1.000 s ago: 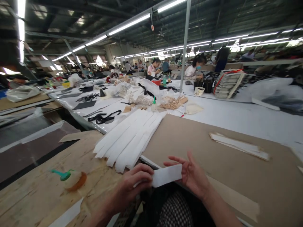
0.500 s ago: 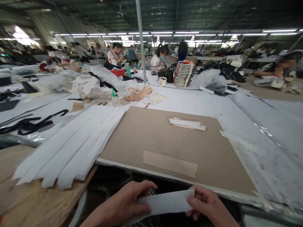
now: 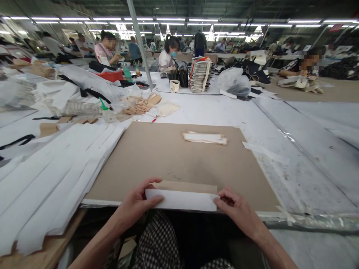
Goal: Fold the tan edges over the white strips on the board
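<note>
A white strip point(image 3: 182, 200) is stretched between my two hands at the front edge of the brown board point(image 3: 157, 157). My left hand point(image 3: 144, 198) pinches its left end, thumb on the near face. The right end is gripped by the thumb and fingers of my right hand point(image 3: 228, 201). Just behind the white strip a tan strip point(image 3: 186, 185) lies on the board, its near part covered. Farther back on the board rests a small stack of white strips with tan edges point(image 3: 205, 137).
Long white strips point(image 3: 56, 168) overlap left of the board, reaching over a wooden surface. Beyond stand a green-tipped bottle point(image 3: 108, 113), a red pen point(image 3: 153, 120), tan pieces point(image 3: 141, 104) and a tied stack point(image 3: 202, 74). Several people work farther back.
Both hands have carried the white strip up and forward from below the board's edge to the tan strip. The view has shifted, with the table scene now farther left.
</note>
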`<state>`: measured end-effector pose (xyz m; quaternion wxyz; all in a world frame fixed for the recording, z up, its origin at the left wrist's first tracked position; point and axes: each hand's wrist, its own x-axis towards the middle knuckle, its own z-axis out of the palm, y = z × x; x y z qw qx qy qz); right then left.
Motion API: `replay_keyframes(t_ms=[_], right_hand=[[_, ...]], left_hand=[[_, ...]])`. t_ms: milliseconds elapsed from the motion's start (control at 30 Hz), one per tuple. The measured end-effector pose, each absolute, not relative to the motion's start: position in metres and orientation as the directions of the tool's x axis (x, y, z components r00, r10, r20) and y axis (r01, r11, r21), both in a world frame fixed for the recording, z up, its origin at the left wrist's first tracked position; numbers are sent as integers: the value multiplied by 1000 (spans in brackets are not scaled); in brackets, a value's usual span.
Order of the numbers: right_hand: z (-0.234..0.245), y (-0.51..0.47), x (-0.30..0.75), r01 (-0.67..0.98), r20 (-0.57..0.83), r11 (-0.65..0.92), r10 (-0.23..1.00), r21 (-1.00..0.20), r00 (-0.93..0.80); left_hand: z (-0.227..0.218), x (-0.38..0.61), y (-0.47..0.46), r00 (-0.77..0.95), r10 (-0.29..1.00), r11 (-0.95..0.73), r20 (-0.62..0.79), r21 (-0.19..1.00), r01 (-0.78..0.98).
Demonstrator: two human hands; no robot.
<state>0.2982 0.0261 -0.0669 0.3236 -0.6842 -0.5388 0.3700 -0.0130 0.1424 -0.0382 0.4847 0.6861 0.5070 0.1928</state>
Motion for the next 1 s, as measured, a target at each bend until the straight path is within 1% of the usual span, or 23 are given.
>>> replay_keyframes(t_ms=[67,233,500,1000], right_hand=[[-72,33,298,578,-119,-194,979,-793,165],[-80,40,296,634,-121,-241,966,-735,227],[-81,41,291,707,-97,-288,950,-646,298],[-82,39,285,789,-33,-259,956,-557,291]], left_hand=[[-38,-8,150,388,904,-71,-179,832,550],[-44,0,163,387,912,-138,-137,785,604],[-53,2,166,405,903,-168,-144,749,641],[-58,5,165,416,901,-222,-120,698,681]])
